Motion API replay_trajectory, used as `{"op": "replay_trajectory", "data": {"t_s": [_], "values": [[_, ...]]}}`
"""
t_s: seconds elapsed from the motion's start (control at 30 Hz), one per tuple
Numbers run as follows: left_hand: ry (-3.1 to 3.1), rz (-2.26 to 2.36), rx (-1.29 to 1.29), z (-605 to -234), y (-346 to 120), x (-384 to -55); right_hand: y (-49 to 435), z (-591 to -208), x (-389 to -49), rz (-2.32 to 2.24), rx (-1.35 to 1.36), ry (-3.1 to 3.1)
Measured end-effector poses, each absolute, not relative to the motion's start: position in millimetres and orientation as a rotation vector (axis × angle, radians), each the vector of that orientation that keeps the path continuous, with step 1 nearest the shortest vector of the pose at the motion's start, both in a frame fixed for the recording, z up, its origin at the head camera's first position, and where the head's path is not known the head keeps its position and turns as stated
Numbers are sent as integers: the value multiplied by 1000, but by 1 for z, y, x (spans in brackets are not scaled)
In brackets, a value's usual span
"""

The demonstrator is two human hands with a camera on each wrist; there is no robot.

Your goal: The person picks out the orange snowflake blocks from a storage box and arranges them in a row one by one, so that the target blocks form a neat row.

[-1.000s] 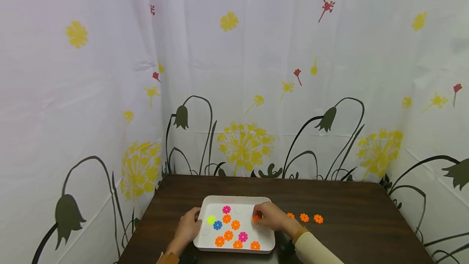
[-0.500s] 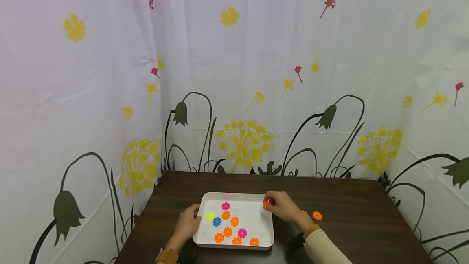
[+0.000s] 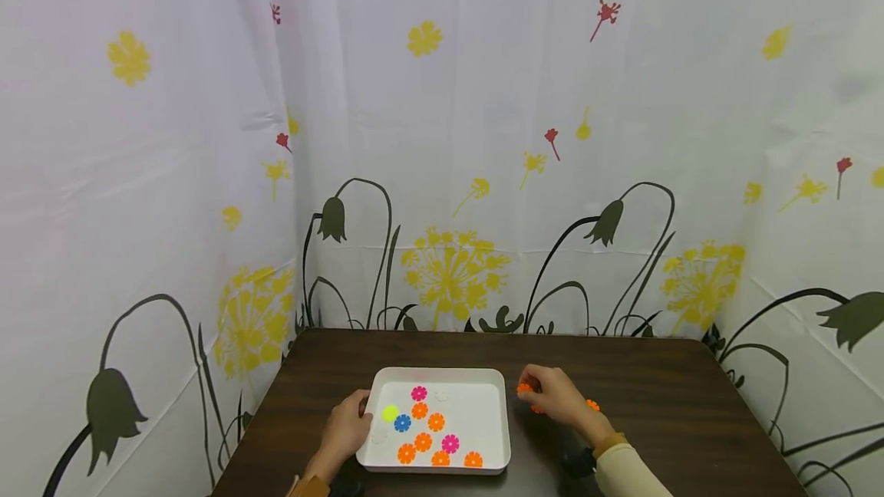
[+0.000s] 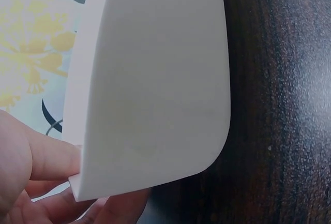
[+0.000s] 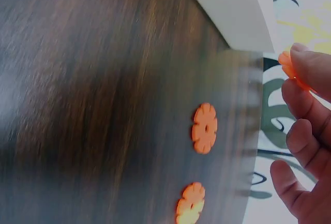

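My left hand (image 3: 347,426) grips the left rim of a white rectangular tray (image 3: 503,424); in the left wrist view the thumb (image 4: 49,154) lies on the rim and the other fingers are under it. Just right of the tray, my right hand (image 3: 558,397) pinches an orange notched plastic disc (image 5: 287,64) between thumb and fingertips, over the table. Two more orange discs (image 5: 205,129) lie on the table below that hand. Inside the tray are several orange discs (image 3: 437,422), two pink ones (image 3: 450,443), a blue one (image 3: 403,422), a yellow one (image 3: 390,413) and faint whitish ones (image 3: 442,396).
The dark wood-grain table (image 3: 663,420) extends to the right of the tray. Behind it hangs a white curtain (image 3: 483,113) printed with flowers, reaching the table's back edge.
My right hand has lifted an orange disc out of the tray and carried it right, past the tray's rim, over the table. The left hand has kept its hold on the tray.
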State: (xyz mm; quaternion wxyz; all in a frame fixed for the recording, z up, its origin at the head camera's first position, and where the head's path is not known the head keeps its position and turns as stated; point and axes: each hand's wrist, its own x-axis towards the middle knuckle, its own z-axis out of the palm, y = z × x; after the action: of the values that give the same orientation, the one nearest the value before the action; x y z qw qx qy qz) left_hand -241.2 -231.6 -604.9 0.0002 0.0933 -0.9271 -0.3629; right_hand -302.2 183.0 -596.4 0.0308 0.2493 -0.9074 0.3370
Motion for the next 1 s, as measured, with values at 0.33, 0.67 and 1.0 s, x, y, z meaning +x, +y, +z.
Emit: {"op": "replay_trajectory", "data": {"t_s": [0.33,0.67,1.0], "values": [[-2921,-1133,296,-607,-231,-242,205,-593,-295,1086,717,-2776],[-2909,-1153,290,-605,-231,-241,227,-596,-293,1121,625,-2810],[-2914,-1150,286,-605,-232,-242,249,-605,-288,1125,533,-2813]]}}
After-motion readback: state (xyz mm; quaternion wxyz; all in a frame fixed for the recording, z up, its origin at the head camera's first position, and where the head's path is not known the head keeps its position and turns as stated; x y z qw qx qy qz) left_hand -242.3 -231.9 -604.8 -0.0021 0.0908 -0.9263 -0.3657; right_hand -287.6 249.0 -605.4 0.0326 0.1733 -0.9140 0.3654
